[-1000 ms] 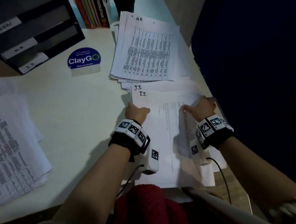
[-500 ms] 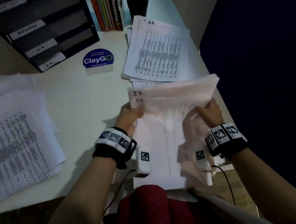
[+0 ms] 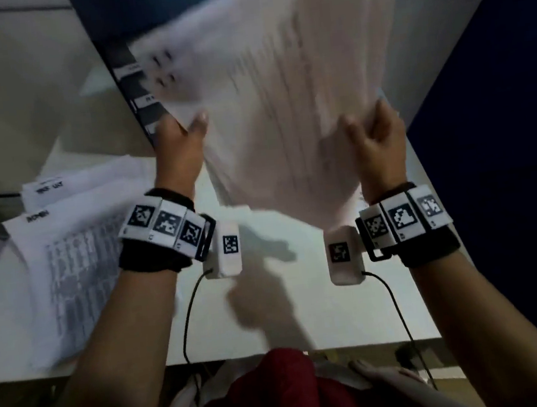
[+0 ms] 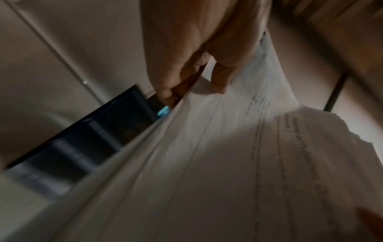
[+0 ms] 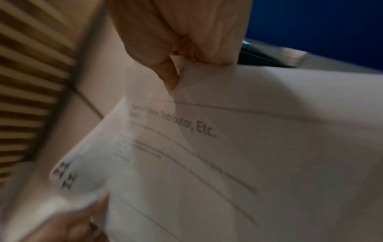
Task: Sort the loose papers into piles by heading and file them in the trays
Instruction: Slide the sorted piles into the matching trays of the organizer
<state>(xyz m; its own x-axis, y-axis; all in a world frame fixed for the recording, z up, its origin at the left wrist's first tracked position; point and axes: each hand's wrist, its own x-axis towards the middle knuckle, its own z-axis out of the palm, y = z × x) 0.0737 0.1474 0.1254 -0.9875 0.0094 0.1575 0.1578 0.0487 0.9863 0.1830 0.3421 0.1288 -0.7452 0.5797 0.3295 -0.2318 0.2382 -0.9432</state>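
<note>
A thick stack of I.T. papers [image 3: 283, 102] is lifted off the desk and tilted up, blurred by motion. My left hand [image 3: 184, 136] grips its left edge, thumb on top and fingers beneath [image 4: 176, 85]. My right hand [image 3: 372, 132] pinches the right edge [image 5: 178, 68]. The raised stack [image 4: 228, 163] covers most of the black filing trays [image 3: 136, 94]; only their left side with white labels shows. In the right wrist view the top sheet [image 5: 228, 163] reads "Distributor, Etc.".
A pile of papers headed ADMIN [image 3: 69, 274] lies at the left of the white desk [image 3: 305, 315], with another pile [image 3: 60, 188] behind it. A dark blue partition [image 3: 499, 112] bounds the right side. Cables hang from both wrist cameras.
Both hands lifted the I.T. stack from the desk and carried it up and leftward toward the trays. My head turned left, so the H.R. pile and sticker left the view.
</note>
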